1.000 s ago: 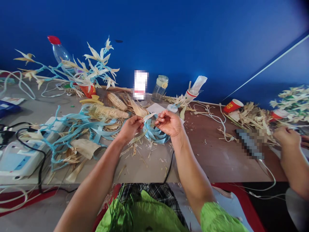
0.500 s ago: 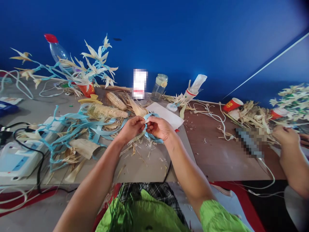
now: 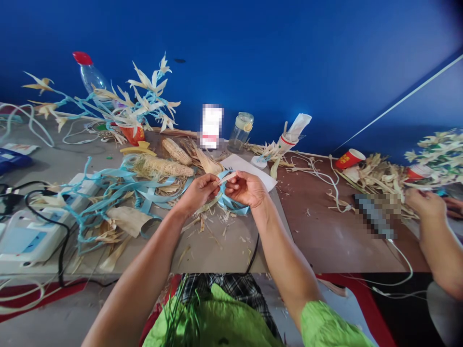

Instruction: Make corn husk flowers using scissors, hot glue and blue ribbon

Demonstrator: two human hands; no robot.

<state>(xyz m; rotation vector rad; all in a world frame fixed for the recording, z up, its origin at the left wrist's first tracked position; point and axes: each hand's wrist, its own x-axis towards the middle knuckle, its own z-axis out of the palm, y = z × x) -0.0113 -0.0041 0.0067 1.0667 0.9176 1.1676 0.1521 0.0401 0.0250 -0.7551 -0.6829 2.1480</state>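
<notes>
Pinching husk strip (image 3: 227, 177) at frame centre with left hand (image 3: 198, 192) and right hand (image 3: 246, 188), both closed on it, needing gentle, even tension.

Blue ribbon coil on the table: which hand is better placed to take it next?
Probably the right hand: it hovers directly over the blue ribbon coil. The left hand sits beside it, and both pinch the husk strip.

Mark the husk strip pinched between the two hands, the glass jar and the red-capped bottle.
husk strip (image 3: 227, 177): head view, its pale exposed middle.
glass jar (image 3: 239, 135): head view, its clear body.
red-capped bottle (image 3: 91, 77): head view, its clear shoulder below the cap.
</notes>
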